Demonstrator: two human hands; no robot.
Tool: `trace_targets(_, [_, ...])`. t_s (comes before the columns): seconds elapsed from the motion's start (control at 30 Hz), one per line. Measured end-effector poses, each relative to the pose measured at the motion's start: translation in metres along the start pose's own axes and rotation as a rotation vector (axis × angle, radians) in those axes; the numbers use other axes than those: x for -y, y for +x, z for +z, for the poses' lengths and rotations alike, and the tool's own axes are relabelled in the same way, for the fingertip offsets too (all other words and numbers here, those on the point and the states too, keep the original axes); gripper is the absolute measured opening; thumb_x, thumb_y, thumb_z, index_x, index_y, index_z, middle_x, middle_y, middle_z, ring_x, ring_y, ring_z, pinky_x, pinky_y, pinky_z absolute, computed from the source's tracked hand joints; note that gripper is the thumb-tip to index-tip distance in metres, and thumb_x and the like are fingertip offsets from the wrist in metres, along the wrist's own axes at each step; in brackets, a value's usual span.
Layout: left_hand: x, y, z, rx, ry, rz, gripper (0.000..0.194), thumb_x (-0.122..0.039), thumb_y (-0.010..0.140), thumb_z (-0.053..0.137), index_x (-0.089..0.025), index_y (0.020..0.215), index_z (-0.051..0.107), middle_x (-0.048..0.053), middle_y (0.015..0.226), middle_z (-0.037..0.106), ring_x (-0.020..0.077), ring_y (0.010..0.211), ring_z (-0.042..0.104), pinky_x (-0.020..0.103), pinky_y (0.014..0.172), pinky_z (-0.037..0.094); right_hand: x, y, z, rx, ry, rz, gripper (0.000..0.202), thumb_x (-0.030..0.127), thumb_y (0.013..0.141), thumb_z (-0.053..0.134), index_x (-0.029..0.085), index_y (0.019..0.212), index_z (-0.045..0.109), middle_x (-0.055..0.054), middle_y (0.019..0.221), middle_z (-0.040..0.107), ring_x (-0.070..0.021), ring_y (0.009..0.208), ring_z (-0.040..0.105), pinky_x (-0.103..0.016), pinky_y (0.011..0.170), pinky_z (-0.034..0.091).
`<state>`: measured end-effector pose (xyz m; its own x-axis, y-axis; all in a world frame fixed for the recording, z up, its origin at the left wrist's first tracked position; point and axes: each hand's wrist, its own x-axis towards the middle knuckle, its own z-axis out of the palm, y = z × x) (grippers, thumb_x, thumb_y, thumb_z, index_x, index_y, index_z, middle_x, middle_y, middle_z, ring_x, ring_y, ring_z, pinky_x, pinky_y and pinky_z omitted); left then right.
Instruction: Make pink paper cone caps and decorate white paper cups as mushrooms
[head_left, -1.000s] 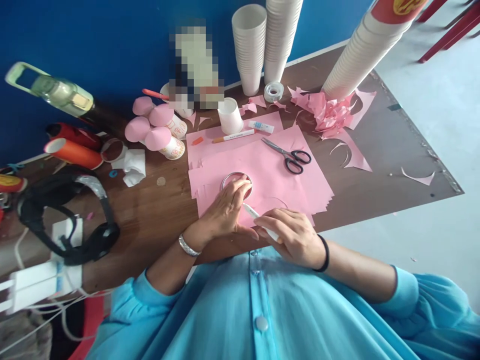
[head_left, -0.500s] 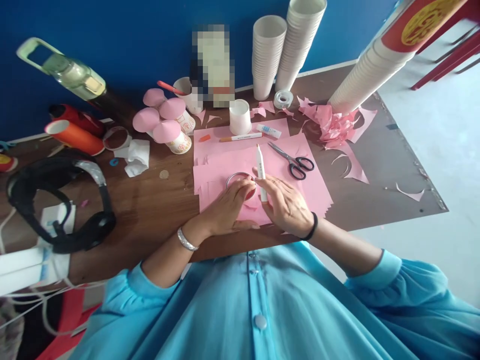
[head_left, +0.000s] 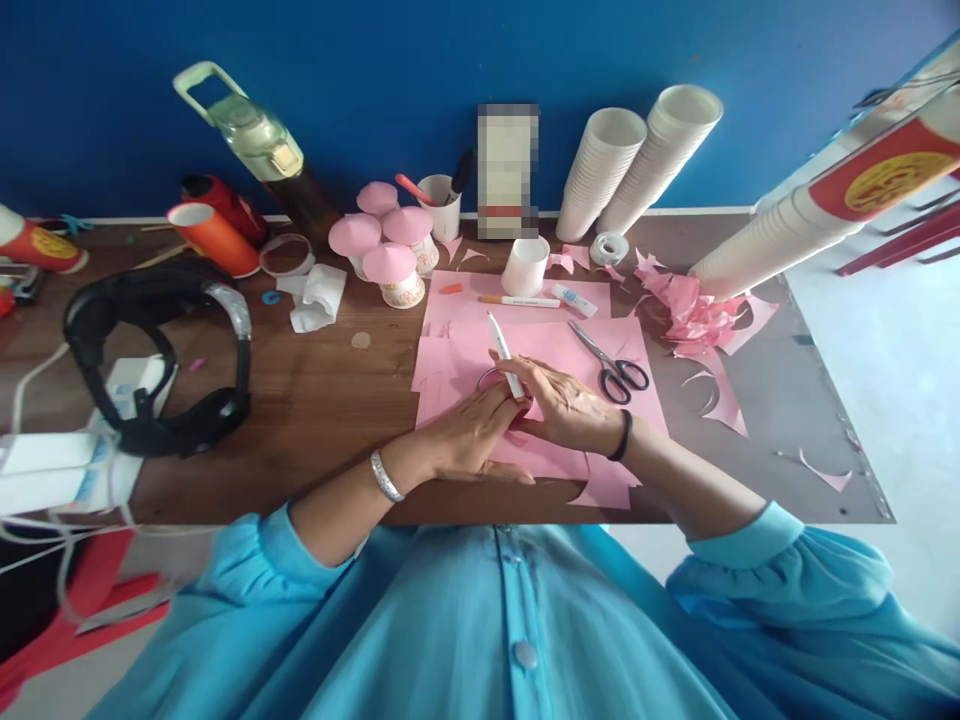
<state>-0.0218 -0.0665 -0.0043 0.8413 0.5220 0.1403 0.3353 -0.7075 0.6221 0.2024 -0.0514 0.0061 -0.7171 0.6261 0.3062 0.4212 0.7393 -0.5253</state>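
Observation:
My left hand [head_left: 474, 432] rests over a round metal-rimmed ring [head_left: 489, 378] on the pink paper [head_left: 454, 350], its fingers pressed on it and mostly covering it. A white marker [head_left: 505, 350] stands tilted between the thumb and fingers of my right hand [head_left: 566, 405], close beside my left fingers. Just right of my right hand lie scissors [head_left: 615, 370] with black handles. Behind the hands, another marker [head_left: 525, 301], a glue stick [head_left: 575, 300] and an upturned white cup [head_left: 526, 266] sit on or by the paper.
Pink cone-topped cups [head_left: 390, 265] stand back left, near a bottle [head_left: 262, 150]. Tall cup stacks [head_left: 600, 165] and tape [head_left: 609, 248] are behind. Crumpled pink scraps [head_left: 697, 315] lie right. A black headset-like strap [head_left: 161, 360] and white cables lie left.
The camera view has shifted, so the table items appear farther right. My right hand has come closer to my left, and the marker leans more to the left. More of the ring is covered.

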Motion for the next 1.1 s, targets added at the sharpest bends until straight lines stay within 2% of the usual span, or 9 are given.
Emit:
trace_targets(0.33, [0.0,0.003,-0.001,-0.045,0.014,0.037,0.083,-0.069,0.09,0.061,-0.009,0.146,0.049,0.028,0.146,0.052,0.0404,0.14,0.05,0.055,0.114,0.047,-0.005,0.003,0.003,0.05,0.083,0.037,0.08,0.029,0.092,0.074,0.019,0.157,0.028,-0.023,0.148,0.057,-0.0332,0.137,0.061,-0.05,0.109,0.057])
trace_targets(0.47, [-0.004,0.0,-0.014,-0.058,0.067,0.101,0.063,-0.058,0.095,0.062,-0.011,0.135,0.061,0.023,0.133,0.065,0.034,0.13,0.061,0.047,0.109,0.053,-0.006,0.002,0.005,0.032,0.08,0.026,0.079,0.031,0.095,0.071,0.021,0.159,0.025,-0.021,0.145,0.06,-0.0314,0.134,0.063,-0.047,0.107,0.059])
trace_targets(0.6, [-0.011,-0.004,-0.042,-0.25,0.242,0.028,0.024,-0.033,0.103,0.057,-0.017,0.117,0.069,0.009,0.112,0.074,0.0191,0.1,0.073,0.031,0.09,0.06,-0.007,0.002,0.007,0.02,0.061,0.017,0.079,0.039,0.096,0.07,0.022,0.159,0.025,-0.021,0.149,0.057,-0.0311,0.134,0.064,-0.046,0.106,0.059])
trace_targets(0.67, [-0.01,0.0,-0.054,-0.34,0.411,-0.048,0.027,-0.018,0.105,0.05,-0.018,0.127,0.065,0.009,0.12,0.071,0.0172,0.102,0.072,0.029,0.089,0.059,-0.009,0.001,0.007,0.018,0.031,0.011,0.079,0.04,0.095,0.071,0.021,0.158,0.027,-0.022,0.15,0.057,-0.0328,0.134,0.063,-0.048,0.106,0.06])
trace_targets(0.77, [0.0,0.015,-0.061,-0.267,0.606,0.017,0.033,-0.007,0.103,0.046,-0.015,0.13,0.063,0.012,0.125,0.07,0.021,0.111,0.067,0.035,0.094,0.057,-0.011,-0.001,0.009,0.033,0.003,0.02,0.081,0.039,0.092,0.074,0.021,0.157,0.029,-0.022,0.147,0.059,-0.035,0.131,0.065,-0.05,0.103,0.061])
trace_targets(0.83, [0.008,0.025,-0.059,-0.171,0.685,0.063,0.026,-0.007,0.101,0.05,-0.012,0.119,0.068,0.011,0.113,0.072,0.022,0.103,0.067,0.035,0.09,0.057,-0.012,-0.002,0.009,0.046,-0.006,0.03,0.084,0.037,0.091,0.076,0.022,0.158,0.028,-0.022,0.146,0.06,-0.0358,0.131,0.065,-0.051,0.103,0.061])
trace_targets(0.93, [0.017,0.03,-0.059,-0.124,0.729,0.031,0.019,-0.006,0.098,0.053,-0.011,0.102,0.071,0.01,0.097,0.072,0.0223,0.095,0.067,0.033,0.078,0.057,-0.01,-0.001,0.008,0.06,0.004,0.049,0.089,0.033,0.089,0.079,0.026,0.16,0.025,-0.02,0.154,0.053,-0.0357,0.137,0.06,-0.052,0.106,0.059])
trace_targets(1.0, [0.019,0.023,-0.063,-0.197,0.686,-0.002,0.017,-0.007,0.098,0.055,-0.012,0.098,0.071,0.009,0.097,0.072,0.021,0.092,0.068,0.031,0.074,0.056,-0.008,0.0,0.006,0.059,0.035,0.075,0.094,0.032,0.088,0.08,0.03,0.163,0.022,-0.018,0.162,0.045,-0.0349,0.143,0.055,-0.052,0.109,0.058])
trace_targets(1.1, [0.013,-0.003,-0.074,-0.498,0.501,-0.085,0.019,-0.008,0.099,0.056,-0.016,0.106,0.072,0.008,0.108,0.072,0.0161,0.091,0.07,0.027,0.072,0.055,-0.006,0.001,0.004,0.049,0.066,0.093,0.1,0.036,0.089,0.079,0.033,0.166,0.015,-0.016,0.167,0.038,-0.0335,0.149,0.048,-0.052,0.113,0.054])
